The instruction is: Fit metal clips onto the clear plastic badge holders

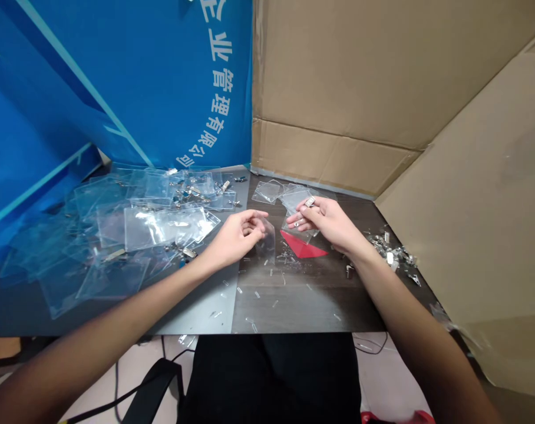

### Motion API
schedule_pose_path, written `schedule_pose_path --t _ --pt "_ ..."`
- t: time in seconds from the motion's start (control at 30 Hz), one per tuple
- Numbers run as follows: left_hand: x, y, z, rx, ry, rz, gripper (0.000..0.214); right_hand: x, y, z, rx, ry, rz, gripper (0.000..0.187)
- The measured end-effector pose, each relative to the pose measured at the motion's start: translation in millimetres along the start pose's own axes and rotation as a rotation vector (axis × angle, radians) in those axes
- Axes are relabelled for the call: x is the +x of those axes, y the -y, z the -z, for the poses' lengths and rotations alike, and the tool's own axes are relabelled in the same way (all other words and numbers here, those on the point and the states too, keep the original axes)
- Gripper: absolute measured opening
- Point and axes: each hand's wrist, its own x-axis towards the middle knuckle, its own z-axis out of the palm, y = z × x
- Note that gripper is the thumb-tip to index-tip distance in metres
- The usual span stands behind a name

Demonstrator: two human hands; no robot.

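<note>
Our left hand [236, 237] pinches the edge of a tilted clear plastic badge sleeve [266, 242], while our right hand [326, 221] grips a small silver metal clip [310, 202] just above a flat red triangular piece [301, 245] near the middle of the dark desk [324, 312]. Toward the desk's left edge lies a heap of clear plastic sleeves [152, 228] mixed with clips, and near its right edge sits a scattered pile of silver metal parts [391, 254], with a blue banner printed in white characters [117, 88] and brown cardboard panels [338, 70] rising behind the far edge.
</note>
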Motion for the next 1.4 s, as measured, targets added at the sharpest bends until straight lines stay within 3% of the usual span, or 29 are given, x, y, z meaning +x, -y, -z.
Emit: schedule_pose_path --t 0.17,0.3,0.43,0.5,0.7,0.87,0.97,1.13,1.27,1.4 --pt "-4 -1 -0.5 0.286 0.072 -0.102 0.060 -2 -4 -12 0.063 0.077 0.078 0.005" --pt "-6 1 -2.1 0.521 0.119 -0.270 0.063 -5 -8 -24 -0.002 0.152 0.063 0.015" --pt "-7 6 -3.6 0.528 0.158 -0.367 0.073 -11 -6 -35 -0.219 0.225 0.142 0.037" --pt "-7 5 -4.3 0.472 0.126 -0.378 0.076 -13 -8 -38 -0.288 0.224 0.182 0.037" --pt "-2 1 -0.7 0.271 -0.160 -0.146 0.066 -15 -14 -41 -0.234 0.017 0.231 0.028" --pt "4 9 6.3 0.336 -0.326 0.085 0.071 -24 -5 -46 -0.240 0.045 0.215 0.016" --pt "4 11 5.7 0.287 -0.275 0.130 0.068 -28 -3 -50 -0.352 0.120 0.246 0.013" --pt "2 2 0.6 -0.047 -0.025 0.144 0.058 -28 -6 -52 -0.350 0.213 0.234 0.015" --pt "2 -2 1.8 -0.168 0.007 0.203 0.058 -28 -9 -51 -0.284 0.229 0.215 0.017" --pt "4 0 4.8 -0.208 0.008 0.176 0.061 -27 -10 -50 -0.328 0.208 0.235 0.019"
